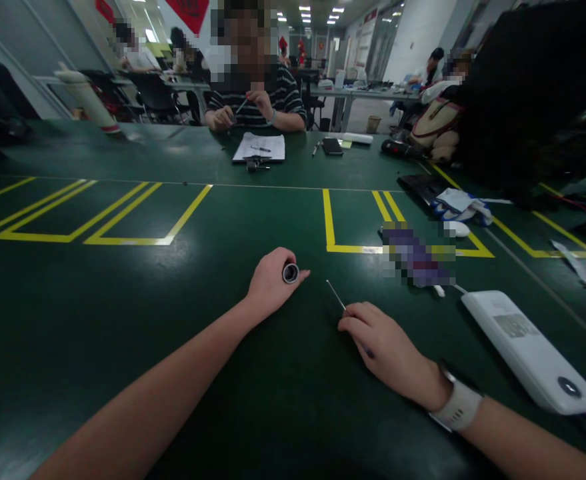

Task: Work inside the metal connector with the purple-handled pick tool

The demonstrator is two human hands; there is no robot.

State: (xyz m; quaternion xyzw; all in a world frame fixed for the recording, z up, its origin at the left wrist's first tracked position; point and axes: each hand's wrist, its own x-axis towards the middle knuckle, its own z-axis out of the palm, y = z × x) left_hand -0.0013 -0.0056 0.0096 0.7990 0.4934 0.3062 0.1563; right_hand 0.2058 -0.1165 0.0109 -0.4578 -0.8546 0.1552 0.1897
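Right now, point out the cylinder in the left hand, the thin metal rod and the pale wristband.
Cylinder point(290, 273): head view, its round end.
Thin metal rod point(337, 297): head view, middle of its exposed shaft.
Pale wristband point(460, 404): head view, its outer surface.

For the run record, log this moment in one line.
left hand: holds round hollow piece; right hand: holds thin rod; piece and rod: apart

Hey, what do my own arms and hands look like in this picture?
No sleeves or gloves show. The left hand and its wrist have nothing worn on them that I can see. Above the right hand, the wrist wears a pale grey band with small slots, probably a watch strap.
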